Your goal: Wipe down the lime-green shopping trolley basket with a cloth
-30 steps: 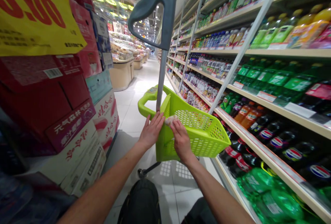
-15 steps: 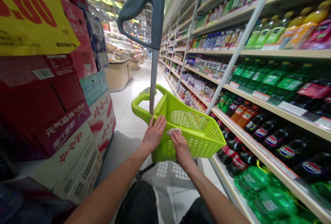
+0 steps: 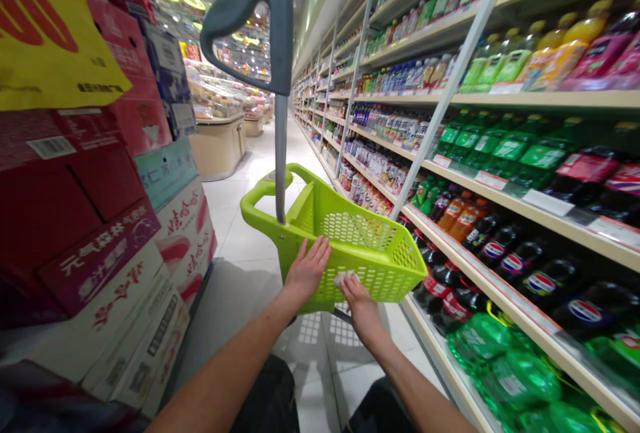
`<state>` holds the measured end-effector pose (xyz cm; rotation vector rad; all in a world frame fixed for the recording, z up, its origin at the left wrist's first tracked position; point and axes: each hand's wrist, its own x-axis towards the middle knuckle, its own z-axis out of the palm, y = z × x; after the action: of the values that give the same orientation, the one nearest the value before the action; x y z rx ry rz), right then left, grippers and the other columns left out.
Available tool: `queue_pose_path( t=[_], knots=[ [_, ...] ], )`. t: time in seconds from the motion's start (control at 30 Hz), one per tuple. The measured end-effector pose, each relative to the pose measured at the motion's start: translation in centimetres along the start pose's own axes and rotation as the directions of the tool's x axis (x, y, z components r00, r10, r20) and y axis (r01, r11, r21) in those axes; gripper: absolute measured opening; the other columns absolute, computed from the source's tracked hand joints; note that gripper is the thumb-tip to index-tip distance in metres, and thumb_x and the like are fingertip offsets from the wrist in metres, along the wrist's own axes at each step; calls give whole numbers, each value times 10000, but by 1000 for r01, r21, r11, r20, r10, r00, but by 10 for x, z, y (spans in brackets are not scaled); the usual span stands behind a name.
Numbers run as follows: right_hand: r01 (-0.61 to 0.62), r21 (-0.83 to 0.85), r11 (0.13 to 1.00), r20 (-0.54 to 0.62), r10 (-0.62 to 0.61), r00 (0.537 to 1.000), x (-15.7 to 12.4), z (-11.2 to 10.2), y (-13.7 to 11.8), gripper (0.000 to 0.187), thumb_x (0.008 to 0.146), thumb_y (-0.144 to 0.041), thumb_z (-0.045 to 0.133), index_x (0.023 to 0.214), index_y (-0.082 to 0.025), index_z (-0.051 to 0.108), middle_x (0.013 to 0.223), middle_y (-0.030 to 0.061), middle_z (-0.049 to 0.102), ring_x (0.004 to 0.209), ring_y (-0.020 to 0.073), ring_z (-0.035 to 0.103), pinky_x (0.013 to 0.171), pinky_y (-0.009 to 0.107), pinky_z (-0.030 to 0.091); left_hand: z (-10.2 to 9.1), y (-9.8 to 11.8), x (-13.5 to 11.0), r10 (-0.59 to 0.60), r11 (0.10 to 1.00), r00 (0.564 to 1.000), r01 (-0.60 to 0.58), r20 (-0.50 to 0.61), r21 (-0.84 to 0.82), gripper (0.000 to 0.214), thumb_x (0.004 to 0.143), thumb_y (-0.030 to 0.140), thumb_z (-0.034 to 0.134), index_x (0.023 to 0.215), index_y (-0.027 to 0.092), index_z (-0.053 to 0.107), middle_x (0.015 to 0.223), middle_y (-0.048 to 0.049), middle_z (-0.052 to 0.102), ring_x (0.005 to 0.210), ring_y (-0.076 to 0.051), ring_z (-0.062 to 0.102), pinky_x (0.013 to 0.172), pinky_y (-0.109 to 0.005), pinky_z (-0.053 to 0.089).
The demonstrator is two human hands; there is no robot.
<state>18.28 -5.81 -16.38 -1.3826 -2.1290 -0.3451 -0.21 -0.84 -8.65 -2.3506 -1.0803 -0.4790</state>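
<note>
A lime-green shopping basket cart (image 3: 370,233) with perforated walls stands in front of me, and its hollow shows nothing inside. My left hand (image 3: 306,270) lies flat against the near side wall just under the rim, fingers stretched out. Lower and to the right, my right hand (image 3: 359,300) presses a small crumpled whitish cloth (image 3: 345,278) against the perforated near wall. A grey metal pole (image 3: 281,153) rises from the cart's left end to a dark grey looped handle (image 3: 280,40). The wheels are mostly hidden below the basket.
Shelves of bottled drinks (image 3: 530,153) run along the right, with green bottle packs (image 3: 505,360) at the bottom. Stacked cartons (image 3: 90,220) and a yellow price sign (image 3: 50,33) stand at left. A tiled aisle (image 3: 265,146) leads past a rounded display counter (image 3: 217,146).
My right hand has moved the cloth down from just below the rim onto the perforated wall. My left hand has slid slightly right and down along the side. The view has shifted a little.
</note>
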Motion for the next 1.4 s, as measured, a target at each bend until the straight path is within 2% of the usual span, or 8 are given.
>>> queue_pose_path(
  t=[0.2, 0.37, 0.57, 0.77, 0.93, 1.13, 1.3, 1.4],
  knots=[
    [-32, -24, 999, -174, 28, 984, -2, -14, 17, 568, 752, 20, 312, 1284, -160, 399, 1325, 98, 411, 1295, 212, 230, 1009, 441, 312, 3, 12, 8, 17, 1000, 1000, -17, 0, -16, 512, 774, 70, 305, 1278, 134, 373, 1381, -62, 339, 1295, -190, 246, 1041, -459, 241],
    [-39, -33, 999, -111, 35, 993, -28, -2, 28, 578, 721, 37, 328, 1237, -186, 463, 1228, 80, 521, 1230, 177, 363, 953, 355, 397, 10, 20, 11, 19, 1000, 1000, -19, 24, -16, 517, 761, 56, 312, 1267, 132, 390, 1378, -62, 345, 1288, -191, 262, 1040, -447, 245],
    [-105, -23, 994, -202, 98, 974, -27, -13, 38, 606, 735, 29, 321, 1296, -192, 379, 1339, 80, 399, 1295, 193, 232, 1014, 430, 309, 13, 31, 15, 49, 998, 998, -48, 28, -35, 511, 769, 67, 318, 1268, 147, 390, 1376, -55, 348, 1284, -185, 271, 1042, -446, 240],
    [-142, -80, 987, -138, 131, 982, -51, -5, 52, 596, 687, 60, 321, 1207, -176, 492, 1216, 94, 531, 1241, 180, 347, 948, 388, 398, 14, 42, 19, 60, 997, 997, -58, 44, -51, 513, 759, 63, 320, 1259, 143, 407, 1362, -68, 370, 1268, -194, 306, 1027, -454, 260],
    [-163, -74, 984, -203, 146, 968, -50, -23, 63, 631, 693, 48, 309, 1279, -164, 409, 1323, 95, 419, 1285, 195, 258, 1003, 439, 323, 13, 49, 21, 70, 996, 996, -67, 58, -63, 522, 756, 66, 328, 1267, 150, 399, 1372, -68, 352, 1277, -196, 288, 1042, -449, 233],
    [-185, -137, 973, -144, 165, 976, -69, -21, 77, 555, 693, 56, 313, 1163, -140, 533, 1181, 123, 553, 1209, 199, 393, 922, 404, 413, 17, 56, 23, 60, 996, 997, -56, 55, -76, 514, 756, 64, 337, 1251, 173, 422, 1362, -56, 371, 1268, -187, 306, 1051, -451, 217],
    [-234, -145, 961, -222, 199, 955, -71, -34, 92, 608, 688, 59, 296, 1240, -138, 457, 1290, 121, 452, 1268, 205, 297, 977, 441, 349, 18, 58, 22, 33, 996, 996, -27, 83, -80, 513, 761, 50, 315, 1249, 160, 425, 1377, -49, 338, 1276, -188, 291, 1033, -451, 255],
    [-228, -150, 962, -202, 196, 960, -75, -33, 98, 605, 686, 63, 297, 1220, -156, 481, 1248, 113, 499, 1236, 195, 355, 962, 429, 373, 16, 59, 21, 12, 996, 996, -5, 84, -86, 522, 754, 46, 323, 1251, 170, 425, 1374, -50, 341, 1275, -187, 292, 1043, -450, 233]
  ],
)
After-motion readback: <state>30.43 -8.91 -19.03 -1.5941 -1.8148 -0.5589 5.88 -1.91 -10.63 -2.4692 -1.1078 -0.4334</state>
